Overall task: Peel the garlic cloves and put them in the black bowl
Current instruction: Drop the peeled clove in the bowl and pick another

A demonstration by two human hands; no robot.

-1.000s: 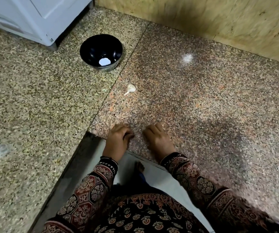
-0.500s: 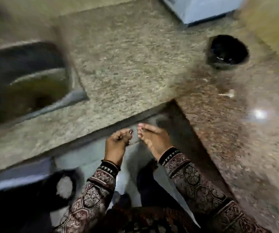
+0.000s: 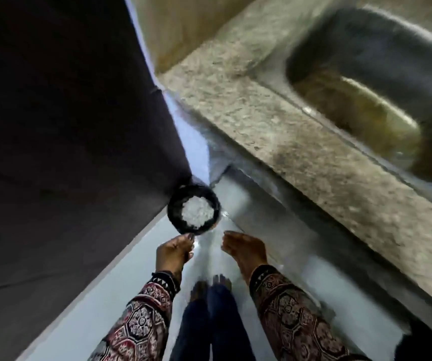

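We are holding our left hand (image 3: pixel 174 252) just near of a blurred black round container (image 3: pixel 174 214) of white scraps (image 3: pixel 196 211) on the floor (image 3: pixel 92 295). The fingers are curling; pinching or not, we cannot tell. Our right hand (image 3: pixel 245 250) is hovering beside it, fingers straight and together. Whether the container is the task's bowl, we cannot tell.

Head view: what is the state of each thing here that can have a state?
Black round container: on the floor, open at the top, white stuff inside.
Left hand: near the container, fingers bent; unclear whether it holds anything.
Right hand: fingers straight, holding nothing.
Sink: blurred; nothing seen in it.
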